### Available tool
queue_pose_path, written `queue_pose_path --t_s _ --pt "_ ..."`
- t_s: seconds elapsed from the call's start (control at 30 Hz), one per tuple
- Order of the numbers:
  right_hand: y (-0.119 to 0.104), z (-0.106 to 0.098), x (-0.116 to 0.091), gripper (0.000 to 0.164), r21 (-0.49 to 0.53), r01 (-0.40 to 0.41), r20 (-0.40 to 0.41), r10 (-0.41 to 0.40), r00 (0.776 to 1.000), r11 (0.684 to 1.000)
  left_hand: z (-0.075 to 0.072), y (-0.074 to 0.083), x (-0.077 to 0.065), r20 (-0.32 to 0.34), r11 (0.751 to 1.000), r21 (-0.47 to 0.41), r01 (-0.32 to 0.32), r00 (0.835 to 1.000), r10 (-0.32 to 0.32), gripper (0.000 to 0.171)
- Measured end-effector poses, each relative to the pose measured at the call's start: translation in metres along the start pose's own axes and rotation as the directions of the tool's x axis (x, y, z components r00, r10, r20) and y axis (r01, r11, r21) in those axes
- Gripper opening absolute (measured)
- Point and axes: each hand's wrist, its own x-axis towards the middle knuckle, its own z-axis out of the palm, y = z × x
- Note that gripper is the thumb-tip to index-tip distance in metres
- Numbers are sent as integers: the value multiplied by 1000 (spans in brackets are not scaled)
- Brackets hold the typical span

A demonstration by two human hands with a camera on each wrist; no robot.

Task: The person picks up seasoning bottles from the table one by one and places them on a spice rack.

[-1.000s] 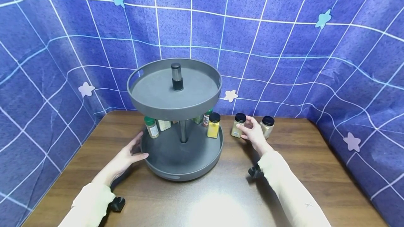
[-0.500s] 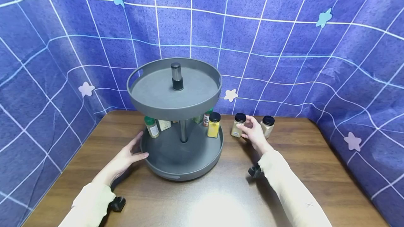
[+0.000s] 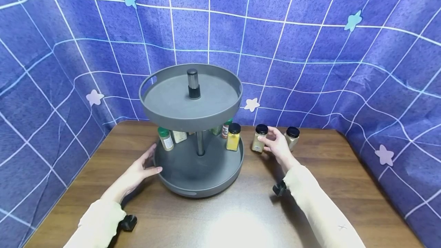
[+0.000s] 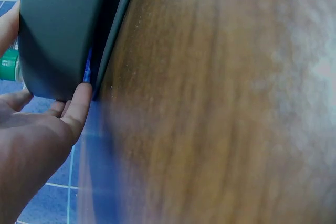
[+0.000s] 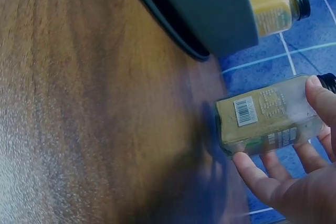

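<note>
My right hand point(image 3: 279, 149) pinches a square spice jar point(image 3: 257, 143) with a black lid, thumb on one side and fingers on the other. In the right wrist view its pale tan powder and barcode label point(image 5: 245, 110) show, its base close to the wooden table. On the left, my left hand point(image 3: 136, 173) spreads its thumb and fingers along the outer wall of the grey two-tier turntable's lower tray point(image 3: 193, 177). The left wrist view has fingertips touching that wall point(image 4: 58, 51). On the tray's right stands a yellow spice jar point(image 3: 232, 140).
Another black-lidded jar point(image 3: 292, 137) stands behind my right hand. A green-capped bottle point(image 3: 166, 141) and several other jars sit towards the back of the lower tray, partly hidden by the upper tray point(image 3: 172, 104). Blue curtain point(image 3: 310, 41) surrounds the table point(image 3: 327, 186).
The jar in my right hand has shifted slightly towards me, its lid a little lower in view. My left hand and the turntable look the same.
</note>
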Motion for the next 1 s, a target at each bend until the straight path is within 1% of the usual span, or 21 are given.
queue_pose_path --t_s 0.33,0.53,0.8,1.0 --pt "-14 -1 -6 56 -60 60 -13 -61 998 996 0 1 0 3 1000 -17 -7 1000 7 90" --pt "-23 -3 -9 55 -56 66 14 -65 998 996 0 0 0 -1 1000 -15 -7 1000 7 89" --pt "-37 -3 -15 58 -109 96 33 -93 995 989 0 0 0 -5 1000 -12 3 1000 -3 90" --pt "-43 -1 -18 57 -94 106 74 -99 992 990 0 -1 0 -8 1000 -9 13 1000 -13 90"
